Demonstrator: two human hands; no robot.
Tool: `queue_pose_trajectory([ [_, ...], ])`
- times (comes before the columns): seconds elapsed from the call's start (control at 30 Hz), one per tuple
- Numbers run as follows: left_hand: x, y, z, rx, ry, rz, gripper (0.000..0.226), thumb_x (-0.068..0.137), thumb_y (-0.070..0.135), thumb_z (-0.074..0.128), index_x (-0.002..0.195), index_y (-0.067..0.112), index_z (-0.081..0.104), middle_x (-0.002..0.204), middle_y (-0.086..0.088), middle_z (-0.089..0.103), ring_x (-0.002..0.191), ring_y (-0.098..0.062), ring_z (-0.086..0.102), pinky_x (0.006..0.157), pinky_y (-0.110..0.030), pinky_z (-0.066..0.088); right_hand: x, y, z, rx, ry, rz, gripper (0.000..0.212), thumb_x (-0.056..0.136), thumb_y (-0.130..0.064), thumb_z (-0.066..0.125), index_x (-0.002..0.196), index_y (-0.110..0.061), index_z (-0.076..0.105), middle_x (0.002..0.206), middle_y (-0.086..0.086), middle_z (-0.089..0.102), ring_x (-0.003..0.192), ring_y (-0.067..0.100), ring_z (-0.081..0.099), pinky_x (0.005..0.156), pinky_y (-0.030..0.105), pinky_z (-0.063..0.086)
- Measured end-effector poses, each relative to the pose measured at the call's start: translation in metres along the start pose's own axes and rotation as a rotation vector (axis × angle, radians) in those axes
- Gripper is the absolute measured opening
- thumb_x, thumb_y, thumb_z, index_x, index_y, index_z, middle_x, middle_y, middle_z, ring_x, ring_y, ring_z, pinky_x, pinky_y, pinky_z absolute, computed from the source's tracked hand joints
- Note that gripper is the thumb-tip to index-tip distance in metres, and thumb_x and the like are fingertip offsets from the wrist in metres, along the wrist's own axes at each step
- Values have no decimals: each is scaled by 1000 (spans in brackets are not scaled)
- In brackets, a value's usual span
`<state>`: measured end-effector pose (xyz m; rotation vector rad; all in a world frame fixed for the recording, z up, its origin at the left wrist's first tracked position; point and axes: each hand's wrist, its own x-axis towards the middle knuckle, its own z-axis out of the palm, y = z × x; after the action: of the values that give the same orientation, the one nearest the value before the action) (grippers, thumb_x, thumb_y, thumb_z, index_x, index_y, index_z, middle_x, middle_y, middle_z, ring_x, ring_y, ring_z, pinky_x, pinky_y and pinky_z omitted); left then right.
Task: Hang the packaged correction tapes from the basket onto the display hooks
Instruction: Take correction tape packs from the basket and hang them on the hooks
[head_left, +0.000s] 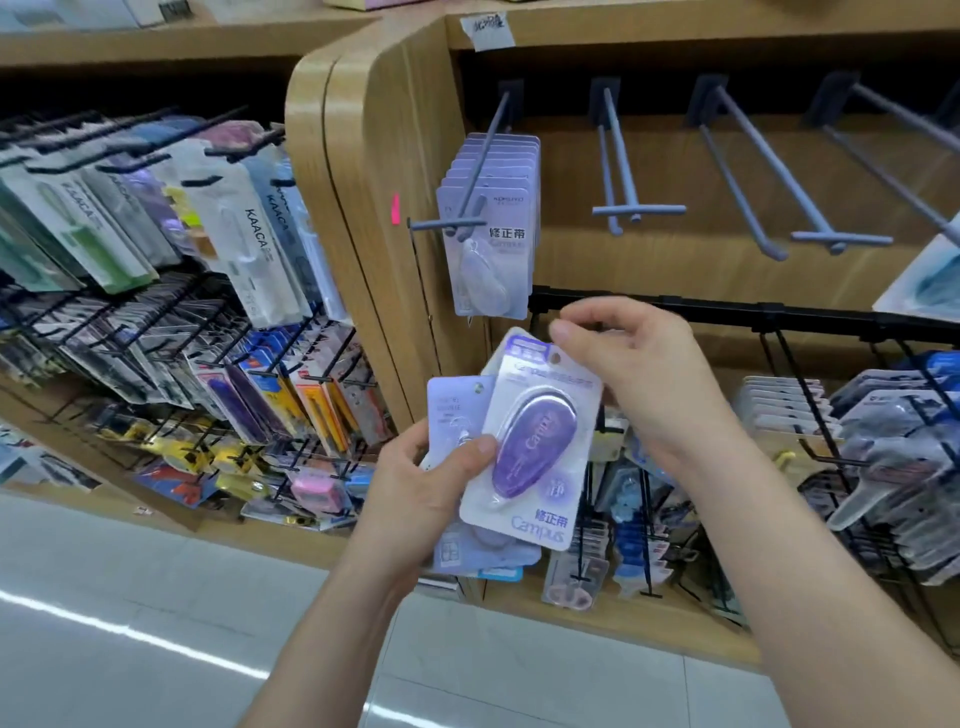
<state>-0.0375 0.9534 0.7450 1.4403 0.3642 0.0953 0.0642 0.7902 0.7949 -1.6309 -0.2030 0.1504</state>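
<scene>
My left hand (415, 488) grips a small stack of packaged correction tapes, thumb across the front. The front pack (535, 447) is white and lilac with a purple tape under the blister; a paler pack (452, 410) fans out behind it. My right hand (639, 369) is at the top right edge of the front pack, fingers curled; whether it pinches the pack is unclear. Above, a grey display hook (470, 192) carries several lilac correction tape packs (493, 234). To its right stand bare grey hooks (623, 171). No basket is in view.
A wooden shelf divider (363, 208) separates this bay from black wire racks of KAACA packs (249, 223) on the left. A black rail (727, 312) with hooks of other stationery runs below on the right. A grey tiled floor (156, 623) lies underneath.
</scene>
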Motion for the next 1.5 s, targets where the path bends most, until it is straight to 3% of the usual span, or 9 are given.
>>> queue_pose_trajectory([
  [0.17,0,4,14,-36,50,89,23,72,28,75,93,22,73,93,-3,77,79,-20,73,64,-34,58,-26,6,-13,186,-143,181,14,96,-11,59,100,-11,72,84,3,77,68,14,70,59,27,58],
  [0.33,-3,9,29,28,-4,185,36,73,32,71,106,18,67,94,7,77,82,-7,72,63,-20,55,-34,-3,-23,94,-11,-37,18,97,-7,56,92,-15,71,61,-9,69,47,-1,55,44,10,39],
  [0.5,2,13,29,47,21,248,29,78,41,71,102,26,69,97,8,76,87,-7,71,67,-23,55,-23,-14,-21,78,90,-145,19,98,-12,58,85,-19,71,59,-2,65,40,6,47,37,19,37],
  [0.67,4,10,16,87,101,248,21,82,43,72,99,30,71,99,6,75,93,-18,71,78,-40,57,-3,-27,-24,29,171,-245,21,96,-12,62,78,-18,69,53,-12,63,41,0,47,40,17,37],
  [1.03,-5,20,1,147,152,297,23,80,45,67,99,32,71,99,9,75,89,-14,71,72,-30,60,24,-15,-14,3,356,-247,33,93,-22,67,61,-18,62,60,3,57,56,10,44,54,28,35],
  [1.13,-4,19,6,165,160,280,28,81,48,70,103,31,69,99,12,75,90,-14,71,76,-36,60,34,-11,-13,-4,369,-216,32,98,-28,58,70,-14,62,68,7,58,62,17,48,56,32,38],
  [1.23,-2,19,12,175,154,272,23,78,48,70,99,37,69,98,12,75,89,-13,71,77,-38,57,17,-11,-19,46,121,-123,26,103,-37,48,99,-20,67,79,8,69,64,19,63,47,28,48],
  [1.33,-1,19,17,176,148,278,25,79,49,74,100,35,69,96,14,75,87,-11,71,73,-32,55,0,-2,-21,-14,-61,-69,37,87,-31,73,121,-34,57,89,-1,76,71,15,70,49,28,50],
  [1.5,-2,16,12,169,202,278,30,73,46,63,98,29,68,91,17,74,82,-5,69,64,-18,52,19,1,-12,70,181,-138,29,86,-14,76,107,-31,65,91,-1,77,77,13,71,62,24,55],
])
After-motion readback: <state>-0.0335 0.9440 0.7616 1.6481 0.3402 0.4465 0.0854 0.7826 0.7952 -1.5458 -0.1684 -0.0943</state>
